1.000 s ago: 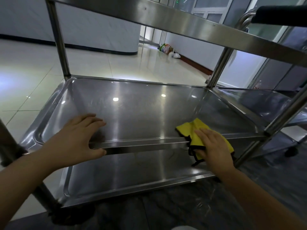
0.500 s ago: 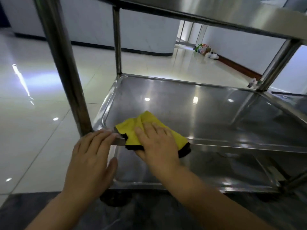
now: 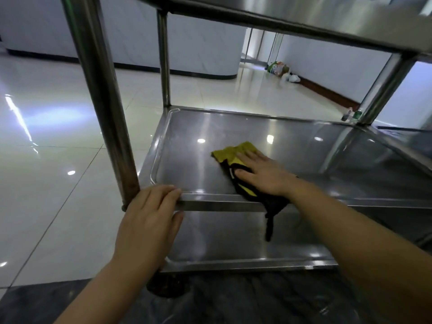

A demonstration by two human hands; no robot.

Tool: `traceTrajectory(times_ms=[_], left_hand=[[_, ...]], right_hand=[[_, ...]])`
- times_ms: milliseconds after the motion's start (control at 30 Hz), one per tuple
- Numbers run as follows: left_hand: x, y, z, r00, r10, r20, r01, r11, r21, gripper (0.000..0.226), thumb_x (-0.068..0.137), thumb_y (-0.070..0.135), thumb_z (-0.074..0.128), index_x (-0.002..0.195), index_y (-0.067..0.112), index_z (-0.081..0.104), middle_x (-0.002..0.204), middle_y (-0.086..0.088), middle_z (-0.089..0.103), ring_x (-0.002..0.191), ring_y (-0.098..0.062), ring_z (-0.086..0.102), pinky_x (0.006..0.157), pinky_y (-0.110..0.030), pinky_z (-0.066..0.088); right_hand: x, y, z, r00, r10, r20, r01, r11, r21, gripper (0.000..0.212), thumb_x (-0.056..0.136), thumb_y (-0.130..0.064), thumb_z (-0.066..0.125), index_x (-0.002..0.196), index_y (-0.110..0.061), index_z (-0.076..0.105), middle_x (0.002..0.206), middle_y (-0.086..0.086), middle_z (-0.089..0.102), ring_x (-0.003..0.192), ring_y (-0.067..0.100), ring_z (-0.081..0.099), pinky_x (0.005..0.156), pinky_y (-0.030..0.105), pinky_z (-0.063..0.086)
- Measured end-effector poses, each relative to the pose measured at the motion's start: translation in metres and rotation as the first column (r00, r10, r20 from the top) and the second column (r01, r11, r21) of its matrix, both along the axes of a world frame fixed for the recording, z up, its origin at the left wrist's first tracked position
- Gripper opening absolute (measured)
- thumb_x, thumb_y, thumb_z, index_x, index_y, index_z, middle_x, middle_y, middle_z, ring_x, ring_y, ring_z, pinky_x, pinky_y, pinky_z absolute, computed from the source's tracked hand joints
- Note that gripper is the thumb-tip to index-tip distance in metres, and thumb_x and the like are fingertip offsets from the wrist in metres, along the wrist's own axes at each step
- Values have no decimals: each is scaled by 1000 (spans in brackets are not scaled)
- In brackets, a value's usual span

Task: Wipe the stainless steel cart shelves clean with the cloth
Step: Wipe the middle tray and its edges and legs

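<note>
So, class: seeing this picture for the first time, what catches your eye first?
The yellow cloth stands out, pressed flat under the right hand on the middle shelf, its dark edge hanging over the front rim. The left hand grips that rim by the near-left post.

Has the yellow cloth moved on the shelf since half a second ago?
Yes. The yellow cloth slid away from the middle shelf's front rim, further onto the tray, under the right hand.

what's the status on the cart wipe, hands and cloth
Left hand on middle shelf front rim, steadying. Right hand flat on yellow cloth, on that shelf, one dark corner hanging over the edge. Nothing in the way.
</note>
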State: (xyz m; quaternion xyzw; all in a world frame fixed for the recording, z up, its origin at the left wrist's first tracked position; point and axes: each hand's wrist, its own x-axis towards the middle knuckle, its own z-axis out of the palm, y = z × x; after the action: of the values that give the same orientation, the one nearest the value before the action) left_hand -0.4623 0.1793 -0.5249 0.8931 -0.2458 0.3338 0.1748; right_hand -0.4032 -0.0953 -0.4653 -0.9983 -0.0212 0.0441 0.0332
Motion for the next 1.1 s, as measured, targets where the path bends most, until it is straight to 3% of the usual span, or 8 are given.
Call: traceTrajectory(times_ms=[67, 133, 267, 400, 500, 600, 933, 1100], left_hand=[[3, 1, -2, 999, 9, 42, -10, 999, 41, 32, 87, 25, 54, 107, 5, 68, 103, -11, 67, 95, -25, 59, 86, -33, 48], [4, 1, -5, 997, 20, 78, -25, 998, 57, 29, 77, 13, 73, 104, 3, 69, 99, -13, 69, 87, -30, 65, 79, -38, 53], [6, -1, -8, 993, 70, 90, -71, 997, 11, 42, 60, 4, 85, 100, 1, 71, 94, -15, 70, 83, -31, 67, 78, -39, 53], [11, 1, -15, 985, 56, 165, -51, 998, -32, 29, 74, 3, 76, 102, 1, 70, 97, -15, 69, 88, -30, 63, 86, -34, 46], [12, 0, -17, 983, 68, 169, -65, 998, -21, 29, 73, 2, 76, 101, 2, 71, 98, -15, 69, 91, -29, 60, 88, -34, 44], [12, 1, -16, 988, 66, 136, -68, 998, 10, 40, 64, 4, 84, 102, 2, 71, 97, -14, 69, 89, -30, 65, 87, -35, 48], [14, 9, -17, 989, -6, 148, 13, 999, -46, 35, 74, 6, 73, 109, 9, 70, 105, -7, 69, 103, -20, 55, 101, -27, 37], [17, 9, -21, 987, -2, 162, 18, 995, -96, 28, 80, 7, 71, 108, 11, 72, 106, -6, 70, 100, -21, 62, 102, -27, 40]], right_hand=[[0, -30, 3, 991, -137, -12, 137, 991, -6, 65, 96, -60, 26, 152, -34, 5, 161, -4, -4, 148, 18, -4, 117, 33, 3], [5, -40, 5, 973, -230, -31, 229, 973, -20, 67, 94, -64, 25, 152, -38, 4, 161, 0, -10, 147, 24, -9, 117, 37, 2], [31, -13, 0, 968, -249, -37, 249, 968, -26, 69, 90, -70, 23, 150, -42, 2, 160, 4, -12, 146, 31, -10, 118, 48, 1], [45, 64, -6, 998, 55, 5, -55, 998, -43, 67, 91, -69, 26, 150, -43, 5, 161, -1, -7, 147, 26, -6, 117, 48, 0], [44, 122, -10, 937, 349, 1, -349, 937, -21, 65, 93, -65, 31, 149, -45, 4, 161, -3, -8, 147, 21, -10, 118, 45, -3], [66, 130, -9, 897, 442, -12, -442, 897, 5, 68, 93, -65, 31, 149, -44, -1, 160, -6, -10, 147, 18, -11, 118, 42, -2], [213, 103, -7, 994, 95, 62, -95, 995, 4, 69, 89, -71, 28, 149, -40, 15, 160, -1, 9, 147, 23, 8, 114, 50, 13], [203, 114, -5, 984, 170, 44, -169, 985, -22, 66, 91, -69, 26, 150, -40, 14, 161, 1, 6, 147, 25, 5, 114, 49, 10]])
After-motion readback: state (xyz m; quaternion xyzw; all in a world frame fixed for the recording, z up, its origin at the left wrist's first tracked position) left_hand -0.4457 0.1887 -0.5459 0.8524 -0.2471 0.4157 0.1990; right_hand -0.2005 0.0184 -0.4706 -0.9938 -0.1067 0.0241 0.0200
